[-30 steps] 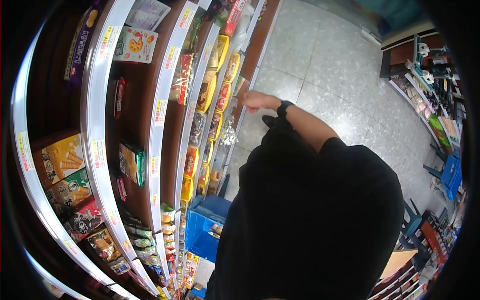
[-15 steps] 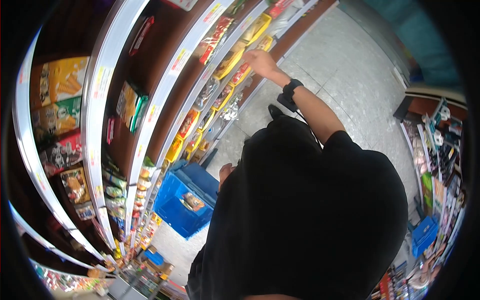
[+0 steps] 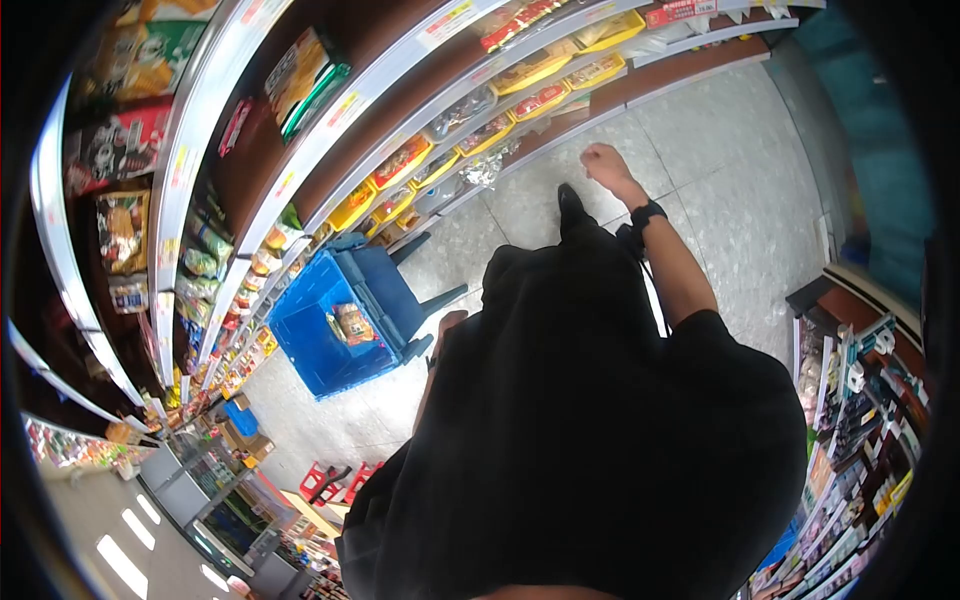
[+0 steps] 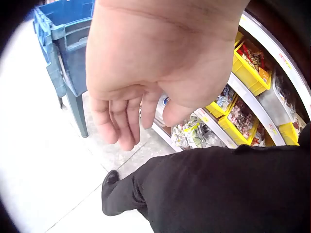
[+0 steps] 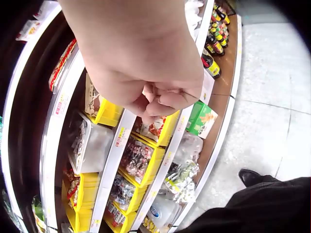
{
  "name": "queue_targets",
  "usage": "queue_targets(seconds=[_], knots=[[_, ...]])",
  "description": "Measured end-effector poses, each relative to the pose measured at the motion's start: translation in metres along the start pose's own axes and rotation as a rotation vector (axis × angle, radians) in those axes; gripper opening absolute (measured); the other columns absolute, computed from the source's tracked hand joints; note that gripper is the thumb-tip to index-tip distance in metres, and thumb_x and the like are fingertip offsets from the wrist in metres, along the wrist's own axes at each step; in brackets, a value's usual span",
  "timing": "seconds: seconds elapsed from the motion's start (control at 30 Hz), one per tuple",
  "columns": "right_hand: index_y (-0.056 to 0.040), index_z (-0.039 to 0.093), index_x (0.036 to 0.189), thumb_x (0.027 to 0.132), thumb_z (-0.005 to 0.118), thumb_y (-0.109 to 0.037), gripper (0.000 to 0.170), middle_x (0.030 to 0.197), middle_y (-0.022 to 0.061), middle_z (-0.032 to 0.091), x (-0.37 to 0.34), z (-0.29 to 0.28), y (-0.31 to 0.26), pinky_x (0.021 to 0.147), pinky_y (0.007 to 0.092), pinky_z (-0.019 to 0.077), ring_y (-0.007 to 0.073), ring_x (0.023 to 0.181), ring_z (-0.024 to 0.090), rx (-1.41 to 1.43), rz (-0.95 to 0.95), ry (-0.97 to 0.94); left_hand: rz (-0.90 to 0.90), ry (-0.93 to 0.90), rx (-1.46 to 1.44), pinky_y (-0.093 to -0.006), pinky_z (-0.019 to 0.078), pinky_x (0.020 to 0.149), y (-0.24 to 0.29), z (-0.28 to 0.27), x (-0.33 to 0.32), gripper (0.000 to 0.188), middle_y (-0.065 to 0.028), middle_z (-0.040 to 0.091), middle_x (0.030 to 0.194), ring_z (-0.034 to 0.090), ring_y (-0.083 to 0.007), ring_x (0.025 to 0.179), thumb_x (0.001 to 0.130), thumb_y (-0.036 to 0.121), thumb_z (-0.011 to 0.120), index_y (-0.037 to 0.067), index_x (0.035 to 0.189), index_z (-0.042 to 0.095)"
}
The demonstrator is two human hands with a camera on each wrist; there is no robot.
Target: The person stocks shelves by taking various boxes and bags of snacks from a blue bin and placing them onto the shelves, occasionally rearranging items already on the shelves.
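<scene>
My left hand (image 4: 155, 63) hangs beside my dark trousers with its fingers loosely bent and nothing in it. In the head view only a part of this left hand (image 3: 452, 322) shows, near the blue crate (image 3: 300, 350). Inside the crate lies a snack packet (image 3: 352, 325). My right hand (image 3: 607, 168) swings out over the floor. In the right wrist view the right hand (image 5: 146, 68) has loosely curled fingers and holds nothing. Behind it stand yellow bins (image 5: 141, 160) of small wrapped goods on the shelves.
The blue crate rests on a dark blue stool (image 3: 385, 285) beside the shelves. Shelf fronts (image 3: 340, 120) run along the left. More stocked shelves (image 3: 850, 440) stand on the right. Red stools (image 3: 335, 482) are on the floor behind. Sauce bottles (image 5: 214, 43) line a shelf end.
My view has turned, bringing the crate and its packet fully into sight. My right hand has moved away from in front of the yellow bins. My left hand has come into view.
</scene>
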State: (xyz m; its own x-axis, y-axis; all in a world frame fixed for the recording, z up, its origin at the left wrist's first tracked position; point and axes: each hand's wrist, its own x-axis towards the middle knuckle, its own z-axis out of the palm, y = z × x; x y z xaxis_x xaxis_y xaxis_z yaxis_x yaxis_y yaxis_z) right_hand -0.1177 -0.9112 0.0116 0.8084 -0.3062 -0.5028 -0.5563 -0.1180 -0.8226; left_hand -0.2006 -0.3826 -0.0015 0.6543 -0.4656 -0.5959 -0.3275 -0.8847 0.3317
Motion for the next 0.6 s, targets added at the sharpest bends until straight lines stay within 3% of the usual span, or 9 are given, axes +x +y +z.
queue_targets(seconds=[0.07,0.13,0.17,0.23,0.27,0.37,0.47,0.57,0.6], knots=[[-0.0018,0.062,0.086,0.081,0.054,-0.018,0.018,0.069,0.0085,0.062,-0.015,-0.001,0.014,0.057,0.0298,0.0456,0.0166,0.062,0.059,0.007,0.016,-0.017,0.018,0.026,-0.02,-0.0406,0.0492,0.07,-0.064,0.068,0.016,0.015,-0.0135,0.066,0.083,0.062,-0.0344,0.082,0.072,0.023,0.066,0.009,0.076,0.064],[-0.0026,0.062,0.086,0.079,0.055,-0.015,0.016,0.071,0.0076,0.061,-0.032,-0.005,0.029,0.057,0.0289,0.0457,0.0161,0.063,0.058,0.019,0.061,-0.011,0.188,0.33,-0.083,-0.0374,0.0489,0.066,-0.023,0.027,-0.001,0.015,-0.0111,0.065,0.079,0.063,-0.0296,0.076,0.078,0.022,0.063,0.008,0.079,0.06],[-0.003,0.063,0.087,0.079,0.055,-0.014,0.015,0.071,0.0074,0.061,-0.04,-0.006,0.037,0.057,0.0285,0.0458,0.0159,0.064,0.058,0.013,0.076,0.007,0.197,0.347,-0.089,-0.0374,0.0489,0.066,0.0,0.009,0.0,0.015,-0.0111,0.065,0.079,0.063,-0.0296,0.076,0.078,0.022,0.063,0.008,0.079,0.06],[-0.0038,0.061,0.085,0.076,0.057,-0.011,0.013,0.073,0.0073,0.061,-0.051,-0.007,0.064,0.059,0.0296,0.0463,0.0161,0.067,0.058,-0.033,0.067,0.045,-0.66,0.052,-1.187,-0.0337,0.0479,0.063,0.024,-0.01,0.007,0.016,-0.0077,0.064,0.081,0.063,-0.022,0.074,0.084,0.023,0.057,0.009,0.089,0.059],[-0.0042,0.061,0.084,0.074,0.058,-0.01,0.012,0.073,0.0078,0.06,-0.062,-0.007,0.069,0.061,0.0307,0.0464,0.0177,0.068,0.058,-0.097,0.078,0.107,-0.701,0.027,-1.198,-0.0323,0.0476,0.065,0.027,-0.015,0.007,0.026,-0.007,0.064,0.087,0.063,-0.0172,0.078,0.087,0.026,0.054,0.009,0.106,0.059],[-0.0044,0.059,0.083,0.07,0.058,-0.008,0.013,0.074,0.0102,0.061,-0.096,0.004,0.085,0.064,0.0333,0.0467,0.0214,0.07,0.059,-0.267,0.11,0.157,-0.624,0.108,-1.201,-0.0322,0.0479,0.066,0.032,-0.008,-0.012,0.033,-0.008,0.065,0.09,0.063,-0.0176,0.079,0.085,0.027,0.055,0.007,0.112,0.059],[-0.0006,0.06,0.084,0.068,0.056,-0.01,0.019,0.084,0.021,0.064,-0.127,0.024,0.132,0.072,0.0397,0.048,0.0312,0.081,0.062,-0.443,0.107,0.12,-0.623,0.11,-1.273,-0.0327,0.0478,0.066,0.028,0.015,-0.046,0.032,-0.0077,0.065,0.09,0.063,-0.0179,0.079,0.085,0.027,0.055,0.007,0.11,0.059],[0.0002,0.061,0.086,0.068,0.056,-0.01,0.022,0.089,0.0232,0.064,-0.177,0.046,0.158,0.077,0.0417,0.0482,0.0372,0.087,0.062,-0.577,0.071,0.036,-0.681,0.101,-1.339,-0.0322,0.0474,0.062,0.016,0.06,-0.085,0.028,-0.0075,0.066,0.089,0.063,-0.0181,0.077,0.085,0.026,0.055,0.008,0.107,0.057],[0.0003,0.062,0.088,0.068,0.058,-0.01,0.023,0.09,0.0224,0.065,-0.187,0.047,0.167,0.078,0.0416,0.048,0.037,0.088,0.062,-0.654,0.126,-0.1,-0.713,0.121,-1.381,-0.0323,0.0474,0.062,0.011,0.08,-0.099,0.028,-0.0077,0.066,0.089,0.064,-0.0184,0.077,0.086,0.025,0.054,0.008,0.107,0.057]])
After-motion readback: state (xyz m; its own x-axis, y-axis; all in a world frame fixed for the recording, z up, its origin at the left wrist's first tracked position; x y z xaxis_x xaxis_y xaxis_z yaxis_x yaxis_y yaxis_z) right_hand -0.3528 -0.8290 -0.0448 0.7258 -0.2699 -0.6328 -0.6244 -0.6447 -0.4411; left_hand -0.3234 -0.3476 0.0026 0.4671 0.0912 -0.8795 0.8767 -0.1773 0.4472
